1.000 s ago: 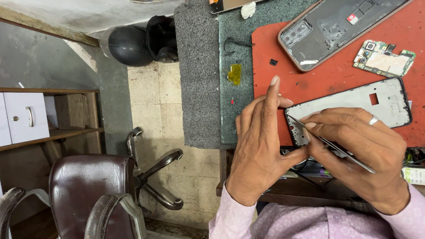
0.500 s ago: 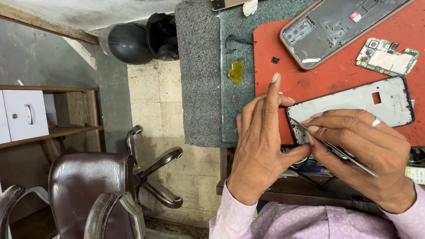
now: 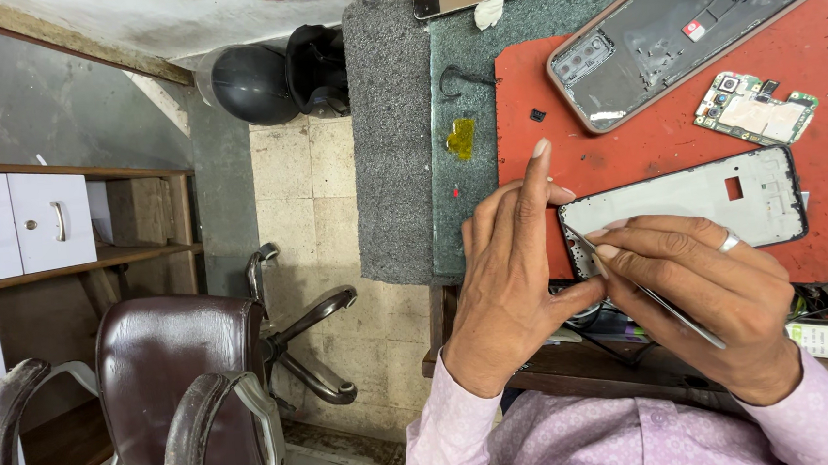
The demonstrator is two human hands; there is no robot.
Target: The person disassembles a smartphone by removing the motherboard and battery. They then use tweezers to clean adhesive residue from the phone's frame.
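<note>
My left hand steadies the near end of a white rectangular phone frame with a black rim, which lies on the red rubber mat on the desk; the thumb presses its corner and the forefinger points up, free. My right hand, with a ring, has its fingers closed on thin metal tweezers, whose tip touches the frame's near edge. Further on the mat lie a dark phone back housing with a brown rim and, just beside it, a small green circuit board. A brown leather chair stands on the floor to the left.
</note>
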